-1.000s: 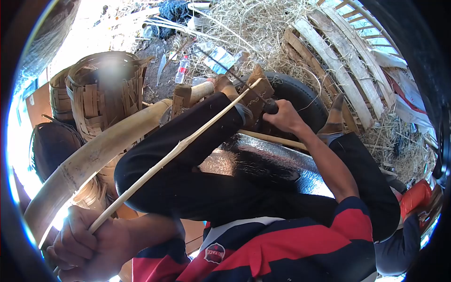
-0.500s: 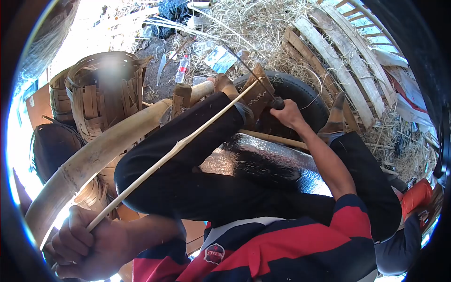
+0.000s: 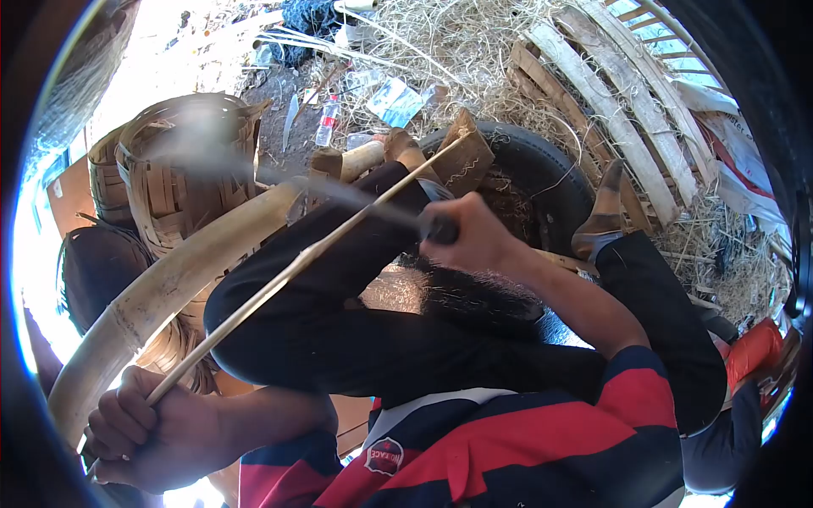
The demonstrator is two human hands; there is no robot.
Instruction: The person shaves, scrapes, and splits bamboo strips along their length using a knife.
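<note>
My left hand (image 3: 157, 432) is closed round the near end of a long, thin bamboo strip (image 3: 292, 269) at the lower left. The strip slants up across my bent leg, and its far end rests against a wooden block (image 3: 467, 159). In the middle, my right hand (image 3: 487, 239) grips the dark handle of a knife (image 3: 440, 229). Its blade is smeared by motion and points left, passing above or across the strip; I cannot tell whether they touch.
A tyre (image 3: 550, 169) lies behind the block. Woven bamboo baskets (image 3: 182, 182) and a thick bamboo pole (image 3: 169, 296) stand at the left. Pale shavings (image 3: 457, 42), wooden slats (image 3: 610, 110) and a plastic bottle (image 3: 327, 123) lie beyond. At right, part of another person (image 3: 720, 449) shows.
My right hand has moved left and toward me from the block, and the knife blade has swung from pointing up-left to pointing left. My left hand still holds the strip, slightly lower.
</note>
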